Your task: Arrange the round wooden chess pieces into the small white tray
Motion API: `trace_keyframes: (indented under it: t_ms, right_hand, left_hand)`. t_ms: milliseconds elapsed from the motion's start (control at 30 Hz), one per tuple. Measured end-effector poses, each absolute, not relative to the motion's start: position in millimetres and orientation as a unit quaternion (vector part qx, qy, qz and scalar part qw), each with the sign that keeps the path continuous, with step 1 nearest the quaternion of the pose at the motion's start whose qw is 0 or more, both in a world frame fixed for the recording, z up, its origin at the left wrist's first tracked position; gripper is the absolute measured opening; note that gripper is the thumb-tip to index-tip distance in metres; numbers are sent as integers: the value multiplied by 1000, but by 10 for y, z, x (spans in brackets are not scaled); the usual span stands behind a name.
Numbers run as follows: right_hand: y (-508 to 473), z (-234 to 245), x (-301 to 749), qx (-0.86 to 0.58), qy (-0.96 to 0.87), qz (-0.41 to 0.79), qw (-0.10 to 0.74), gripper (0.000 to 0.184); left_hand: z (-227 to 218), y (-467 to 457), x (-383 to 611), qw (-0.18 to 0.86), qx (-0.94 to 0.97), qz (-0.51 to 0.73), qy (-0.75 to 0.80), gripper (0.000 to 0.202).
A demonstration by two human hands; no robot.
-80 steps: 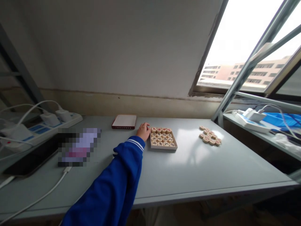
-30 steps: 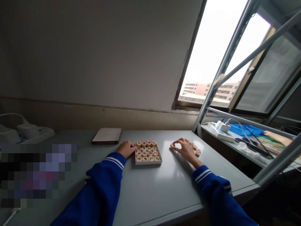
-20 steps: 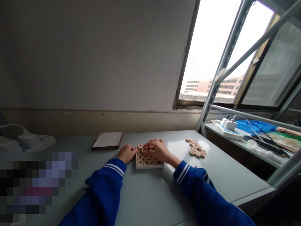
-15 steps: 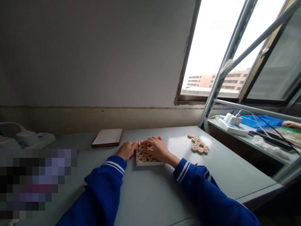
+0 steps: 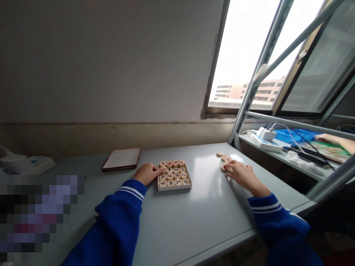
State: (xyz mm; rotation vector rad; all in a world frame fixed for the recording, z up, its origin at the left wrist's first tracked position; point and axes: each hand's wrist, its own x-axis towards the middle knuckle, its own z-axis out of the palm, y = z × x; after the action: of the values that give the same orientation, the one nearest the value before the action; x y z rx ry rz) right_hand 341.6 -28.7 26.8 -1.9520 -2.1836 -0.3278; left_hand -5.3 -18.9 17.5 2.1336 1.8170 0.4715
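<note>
Over loose pieces [image 5: 224, 158], the right hand [image 5: 245, 176] has quit the box [image 5: 175, 187] beside the left hand [image 5: 146, 173], grips unclear.

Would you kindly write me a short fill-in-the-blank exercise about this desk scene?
1. The open box by the left hand holds ____ rows of pieces.
2. The right hand is at the loose pieces lying to the box's ____.
3. In the box's back row, the characters are ____.
4. Both blue sleeves have ____ stripes.

Missing words: four; right; red; white.

The box [image 5: 174, 188] lies between the lid [image 5: 122, 159] and the loose pieces [image 5: 224, 158].
</note>
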Motion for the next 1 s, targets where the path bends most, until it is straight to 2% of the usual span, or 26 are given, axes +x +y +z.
trace_keyframes:
  t_ms: [167, 400, 533, 667, 767, 1000]
  right_hand:
    - [-312, 128, 3576, -636, -755, -103, 122, 22]
    - [-241, 226, 3394, -624, -764, -95, 132, 10]
    - [-185, 237, 3321, -616, -768, -82, 154, 14]
    - [-158, 265, 3030, -537, -809, -5, 238, 22]
    - [-163, 315, 2618, -429, -854, 66, 287, 19]
    - [-187, 361, 1825, -361, -897, 45, 252, 9]
  left_hand:
    - [152, -168, -68, 157, 738, 175, 632, 56]
    - [137, -172, -66, 133, 743, 170, 633, 55]
    - [140, -175, -75, 142, 742, 176, 631, 55]
    - [145, -180, -79, 154, 746, 171, 625, 61]
    - [146, -187, -79, 151, 750, 175, 620, 60]
    - [199, -220, -91, 189, 743, 198, 610, 52]
